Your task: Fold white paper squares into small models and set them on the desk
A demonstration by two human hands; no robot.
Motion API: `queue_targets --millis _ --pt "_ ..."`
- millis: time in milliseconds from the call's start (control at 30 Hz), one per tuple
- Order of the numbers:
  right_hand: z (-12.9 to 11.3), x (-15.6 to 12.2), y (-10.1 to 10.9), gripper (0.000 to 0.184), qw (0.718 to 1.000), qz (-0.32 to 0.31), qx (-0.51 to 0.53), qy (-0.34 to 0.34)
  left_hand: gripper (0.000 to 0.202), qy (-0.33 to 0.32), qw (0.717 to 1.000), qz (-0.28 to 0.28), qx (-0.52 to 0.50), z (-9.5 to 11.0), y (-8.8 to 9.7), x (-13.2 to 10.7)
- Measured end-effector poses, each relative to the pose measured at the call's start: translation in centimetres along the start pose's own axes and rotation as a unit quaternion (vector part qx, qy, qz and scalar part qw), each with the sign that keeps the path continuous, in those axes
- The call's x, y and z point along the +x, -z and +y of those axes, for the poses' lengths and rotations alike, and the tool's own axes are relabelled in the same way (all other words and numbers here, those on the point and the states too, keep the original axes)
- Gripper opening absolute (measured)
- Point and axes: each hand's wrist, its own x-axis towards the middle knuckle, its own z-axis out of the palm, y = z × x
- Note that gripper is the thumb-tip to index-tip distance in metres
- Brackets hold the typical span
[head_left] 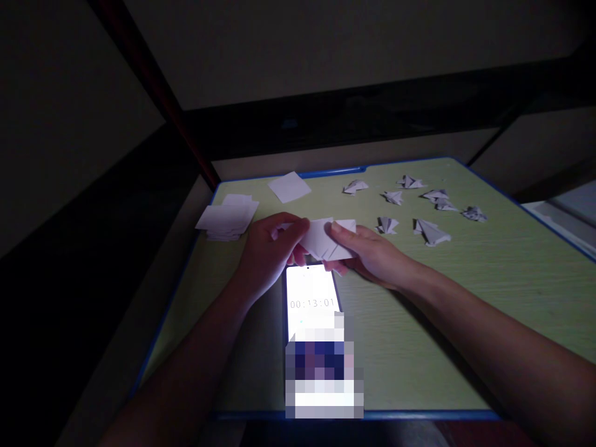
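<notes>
Between my two hands is a partly folded piece of white paper [321, 237], held above the top end of a lit phone [311, 288]. My left hand [274, 245] pinches its left end with the thumb on top and fingers beneath. At the other end, my right hand [361, 245] grips the paper, thumb pressed on its upper face. Creases and slanted flaps show along the paper's lower edge. The phone lies face up and reads 00:13:01; its lower part is blurred out.
A stack of white paper sheets [228, 217] lies at the left of the green table [395, 347]. One square sheet [289, 187] rests at the back. Several folded paper figures, including a larger one [432, 232], are spread over the right back. Blue trim edges the table.
</notes>
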Motion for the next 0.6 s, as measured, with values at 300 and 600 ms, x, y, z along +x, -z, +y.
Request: queue_targets --millis 300,600 --pt "0.15 0.08 0.12 0.043 1.000 0.007 0.010 0.012 0.014 -0.018 1.000 0.024 -0.007 -0.36 0.17 0.03" --pt "0.29 0.11 0.17 0.043 1.000 0.003 0.027 0.011 0.015 -0.024 0.999 0.036 -0.014 -0.24 -0.05 0.11"
